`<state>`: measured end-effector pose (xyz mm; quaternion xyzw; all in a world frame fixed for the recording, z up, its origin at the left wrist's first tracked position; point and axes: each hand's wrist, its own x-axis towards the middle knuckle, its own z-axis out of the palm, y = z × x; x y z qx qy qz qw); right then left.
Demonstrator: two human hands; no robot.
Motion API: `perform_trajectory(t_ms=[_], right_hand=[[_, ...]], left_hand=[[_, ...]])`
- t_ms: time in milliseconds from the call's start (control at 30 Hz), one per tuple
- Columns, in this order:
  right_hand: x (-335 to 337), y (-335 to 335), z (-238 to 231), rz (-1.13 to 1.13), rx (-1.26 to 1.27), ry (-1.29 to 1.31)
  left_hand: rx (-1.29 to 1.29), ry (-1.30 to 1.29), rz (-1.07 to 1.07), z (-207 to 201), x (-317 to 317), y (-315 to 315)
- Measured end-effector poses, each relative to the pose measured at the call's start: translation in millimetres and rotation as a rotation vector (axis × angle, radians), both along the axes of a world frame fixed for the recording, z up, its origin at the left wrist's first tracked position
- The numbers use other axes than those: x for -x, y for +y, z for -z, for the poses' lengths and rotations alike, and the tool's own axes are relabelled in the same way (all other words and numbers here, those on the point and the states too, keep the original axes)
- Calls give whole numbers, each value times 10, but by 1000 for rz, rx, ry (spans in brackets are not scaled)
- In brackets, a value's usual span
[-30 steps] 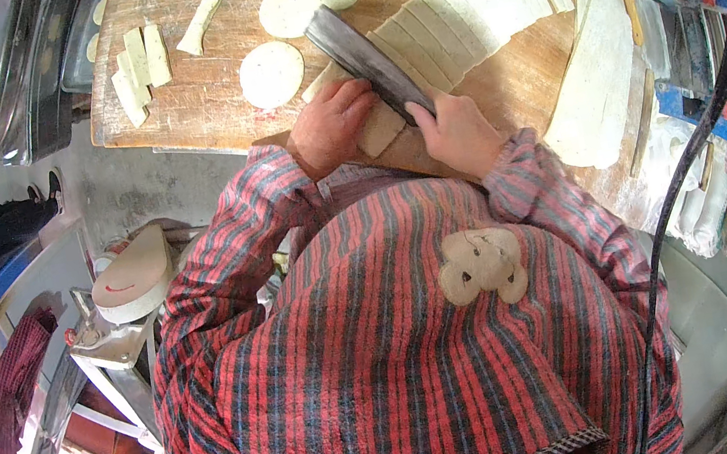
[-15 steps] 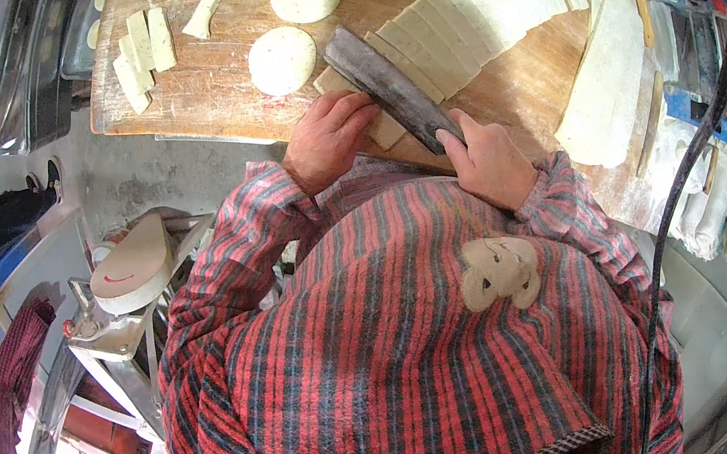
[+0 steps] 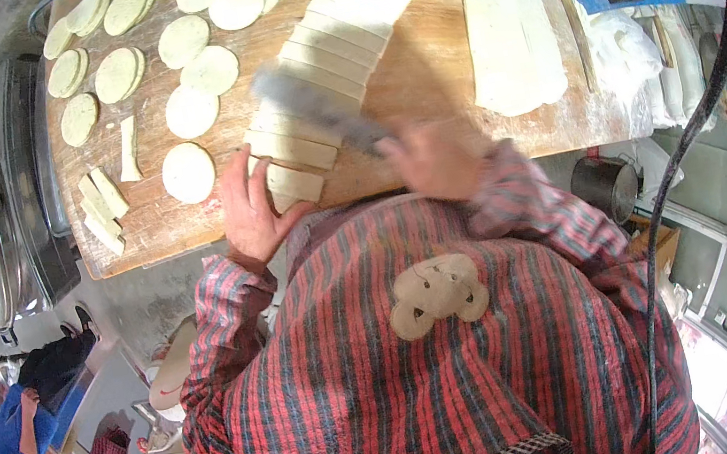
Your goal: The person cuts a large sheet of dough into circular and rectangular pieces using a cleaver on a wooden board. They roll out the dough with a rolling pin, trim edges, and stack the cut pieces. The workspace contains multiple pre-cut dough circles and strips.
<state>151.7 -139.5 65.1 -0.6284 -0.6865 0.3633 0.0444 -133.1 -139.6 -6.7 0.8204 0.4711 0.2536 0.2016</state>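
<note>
My right hand [image 3: 440, 158] is closed around the handle of a broad grey knife [image 3: 316, 106], which is blurred by motion and slants up and left over a row of cut dough strips [image 3: 333, 49]. The strips lie side by side in a curve from the board's near edge toward its far side. At the near end of that row, my left hand [image 3: 249, 215] has its fingers spread, with fingertips at the left ends of the nearest strips and the thumb by their near edge. A round dough piece [image 3: 189, 173] lies just left of that hand.
Several dough rounds [image 3: 193, 111] and small strips [image 3: 102, 209] lie on the left of the wooden board [image 3: 417, 57]. A long dough sheet [image 3: 511, 32] is on the right. A black cable [image 3: 688, 147] hangs at right. Another person [image 3: 28, 423] is at far left.
The knife has lifted off the nearest strips and swings blurred over the row. My left fingers have spread from their curled pose beside the blade. The view has shifted, showing more rounds.
</note>
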Motion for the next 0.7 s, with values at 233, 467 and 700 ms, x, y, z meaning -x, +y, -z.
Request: perform_trajectory(t_ms=[233,467,700], right_hand=[[-2296,-460,68,543,-728,-229],[-3911,-461,907,689,-510,-715],[-4230,-459,1167,642,-594,-946]], left_hand=[[109,-46,-163,29,-39,-11],[303,-316,-278,44,-11,157],[420,-126,-150,-215,-24,422]])
